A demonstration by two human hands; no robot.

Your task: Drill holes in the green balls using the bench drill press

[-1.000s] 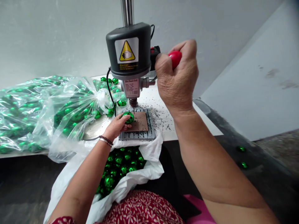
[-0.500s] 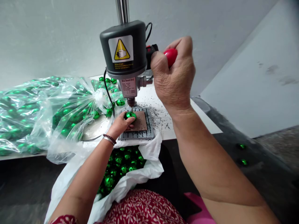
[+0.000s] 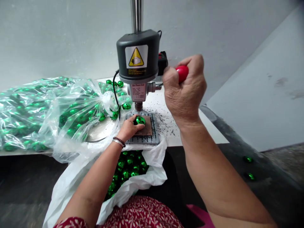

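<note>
My left hand (image 3: 130, 127) is closed round a shiny green bauble (image 3: 140, 120), thumb in front, on a brown board (image 3: 147, 128) over the grey drill base (image 3: 154, 139). Right above the bauble is the thin bit of a small bench drill (image 3: 139, 60); whether its tip touches the bauble I cannot tell. My right hand (image 3: 186, 88) is wrapped round the red knob (image 3: 182, 73) of the drill's lever, right of the motor housing.
A clear plastic bag (image 3: 26, 117) full of green baubles covers the table's left side. Below the table edge an open white sack (image 3: 152, 177) holds more baubles. Dark shavings lie on the white tabletop (image 3: 194, 133). Two baubles (image 3: 249, 176) are on the floor at right.
The view has shifted, so the drill and both hands appear farther right and lower. Both grips look the same, left on the bauble and right on the knob.
</note>
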